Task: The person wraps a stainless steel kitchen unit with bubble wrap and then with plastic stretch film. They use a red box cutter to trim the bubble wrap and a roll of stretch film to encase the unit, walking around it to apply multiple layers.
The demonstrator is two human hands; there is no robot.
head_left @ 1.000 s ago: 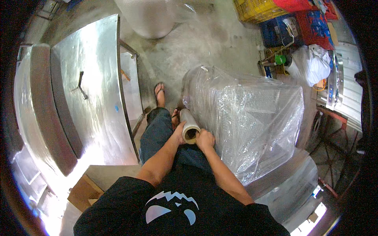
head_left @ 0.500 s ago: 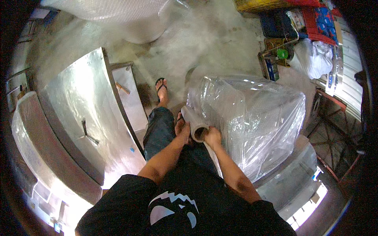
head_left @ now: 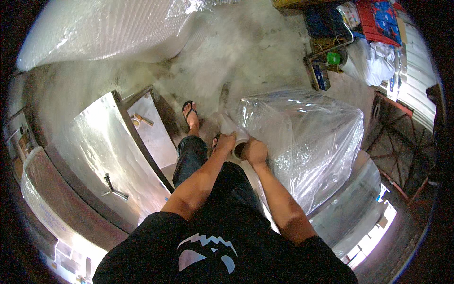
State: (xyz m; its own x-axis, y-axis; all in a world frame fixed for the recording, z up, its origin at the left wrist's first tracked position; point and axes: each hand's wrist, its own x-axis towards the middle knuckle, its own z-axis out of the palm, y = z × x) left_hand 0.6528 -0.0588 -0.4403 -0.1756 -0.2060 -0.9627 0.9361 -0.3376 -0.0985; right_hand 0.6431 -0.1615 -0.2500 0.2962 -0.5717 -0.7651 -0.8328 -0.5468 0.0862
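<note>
A roll of clear plastic wrap (head_left: 231, 124) points away from me, its hollow core end facing me. My left hand (head_left: 225, 144) is closed on the roll's left side near that end. On the other side, my right hand (head_left: 254, 152) has its fingers curled round the rim of the core. Close by on the right stands a large boxy bundle (head_left: 302, 142) covered in shiny clear film, which hides what is inside. Whether a strip of film runs from the roll to the bundle, I cannot tell.
On my left is a shiny metal-topped table (head_left: 94, 137) with a dark angled tool (head_left: 114, 188). A lower panel (head_left: 152, 128) beside it holds a tan tape roll. Bubble wrap (head_left: 118, 33) bulges at the far left. Crates and bags (head_left: 373, 61) stand far right, above a metal frame (head_left: 397, 142).
Both hands and the near end of the roll have moved slightly away from my body. The view has shifted, bringing in more of the bubble wrap. Both hands keep their hold.
</note>
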